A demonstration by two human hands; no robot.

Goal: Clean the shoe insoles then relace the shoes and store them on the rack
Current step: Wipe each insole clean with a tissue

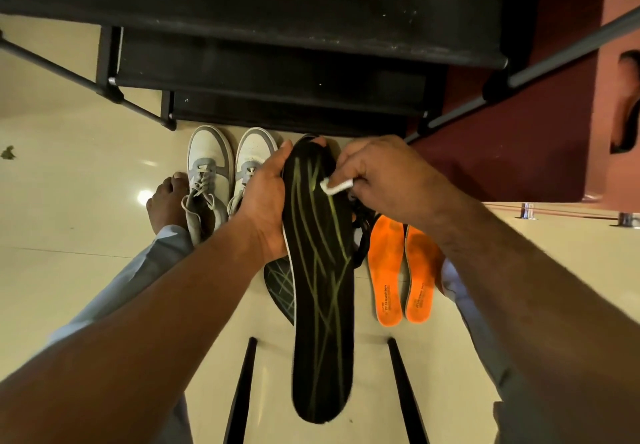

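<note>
The left hand [266,201] grasps the black insole [320,270] by its toe end, held over the floor [86,208]; the right hand [384,180] pinches a white wipe [334,186] against it. The long heel end hangs unsupported, so hard rubbing could probably bend it or twist it loose. Below lie a second black insole [280,284] and two orange insoles [401,270]; white shoes [228,169] stand at the rack [277,72] foot, nothing blocking the wiping
</note>
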